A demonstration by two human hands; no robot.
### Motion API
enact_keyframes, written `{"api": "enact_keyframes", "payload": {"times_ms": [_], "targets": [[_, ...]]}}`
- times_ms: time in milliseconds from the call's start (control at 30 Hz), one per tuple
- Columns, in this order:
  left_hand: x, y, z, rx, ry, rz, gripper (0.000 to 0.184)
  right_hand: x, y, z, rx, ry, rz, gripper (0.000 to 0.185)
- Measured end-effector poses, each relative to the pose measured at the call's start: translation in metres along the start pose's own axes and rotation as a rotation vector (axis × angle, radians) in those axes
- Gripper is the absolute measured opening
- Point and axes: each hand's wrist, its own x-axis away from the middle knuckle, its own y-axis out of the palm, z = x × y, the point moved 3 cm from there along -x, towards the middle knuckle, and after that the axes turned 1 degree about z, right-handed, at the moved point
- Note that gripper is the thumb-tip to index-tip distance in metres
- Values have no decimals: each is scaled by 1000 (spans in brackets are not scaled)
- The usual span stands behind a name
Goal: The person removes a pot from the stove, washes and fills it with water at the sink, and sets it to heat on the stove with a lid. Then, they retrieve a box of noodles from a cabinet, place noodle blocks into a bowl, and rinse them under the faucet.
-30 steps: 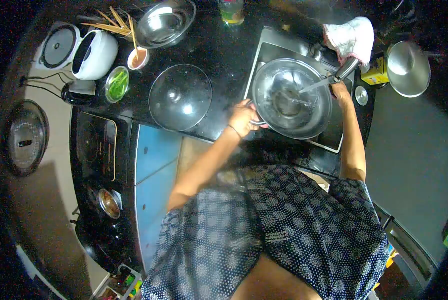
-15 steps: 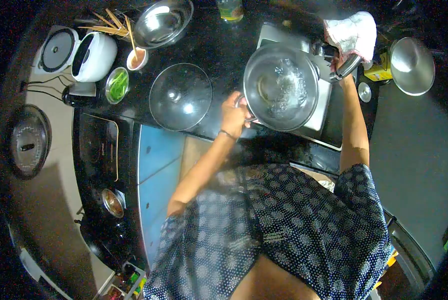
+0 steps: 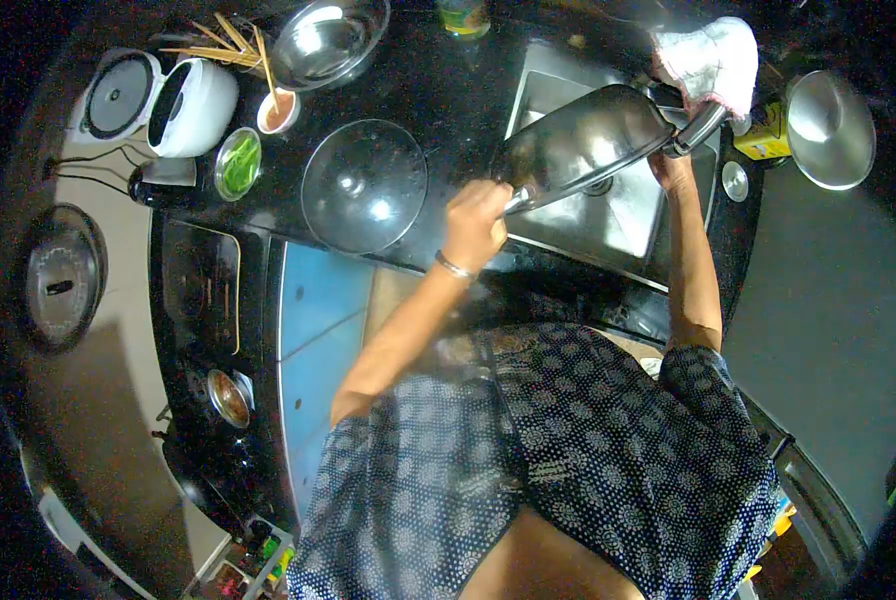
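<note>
A deep metal pan (image 3: 588, 140) is tipped steeply over the steel sink (image 3: 623, 215), its outer side facing up and its opening turned away. My left hand (image 3: 476, 222) is closed around its left side handle. At the pan's opposite end is my right hand (image 3: 674, 172), gripping there beneath the faucet spout (image 3: 701, 128); its fingers are partly hidden. What the pan holds cannot be seen. A white cloth (image 3: 713, 60) hangs over the faucet. On the counter left of the sink lies a round glass lid (image 3: 363, 190).
A small bowl of green vegetables (image 3: 238, 165), a white cooker (image 3: 196, 108), a cup (image 3: 279, 110) and a large metal bowl (image 3: 330, 42) stand at the left. Right of the sink are a yellow container (image 3: 763, 142) and another metal bowl (image 3: 830, 130).
The pan, which lay nearly level with clear liquid showing inside, has been tipped away so its underside faces up. More of the sink shows now. Both hands stay at the pan's ends.
</note>
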Motion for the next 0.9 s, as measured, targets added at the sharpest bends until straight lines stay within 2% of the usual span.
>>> {"api": "enact_keyframes", "payload": {"times_ms": [100,233,300,333,367,400,433,467,500,533,567,600,633,700,733,833,900], "targets": [[6,-6,-1,-44,33,13,23,56,60,-33,27,8,93,32],[18,-14,-7,-44,18,28,26,29,41,-14,13,37,-38,39],[28,-17,-10,-38,-10,62,30,37,42,-14,115,-41,-190,36],[32,-20,-9,2,-34,92,30,38,38,-11,174,-44,-127,30],[36,-26,-9,30,-61,133,30,-9,-10,18,588,-454,-190,42],[41,-32,-6,104,-101,212,33,40,47,0,-28,-62,24,29],[48,-36,-12,143,-164,216,33,14,23,10,-32,-34,-290,21],[54,-42,-16,168,-235,275,33,30,37,7,-5,-38,-188,24],[60,-49,-20,197,-306,340,33,42,41,6,37,-63,-273,32],[69,-54,-25,273,-466,350,33,55,55,3,58,-79,-280,36],[76,-56,-34,367,-617,356,34,74,63,2,90,-24,-163,35],[80,-54,-44,431,-537,460,34,66,57,2,147,12,-411,37],[82,-78,-28,715,-930,353,31,79,69,1,307,-3,-287,46],[106,-88,-39,891,-922,459,27,116,102,-3,403,-43,-363,45],[118,-94,-47,942,-938,495,27,123,109,-3,411,36,-373,46],[151,-125,-63,1140,-928,633,24,122,121,14,496,33,-423,48],[163,-168,-62,1182,-962,778,21,138,146,21,629,69,-511,35]]}}
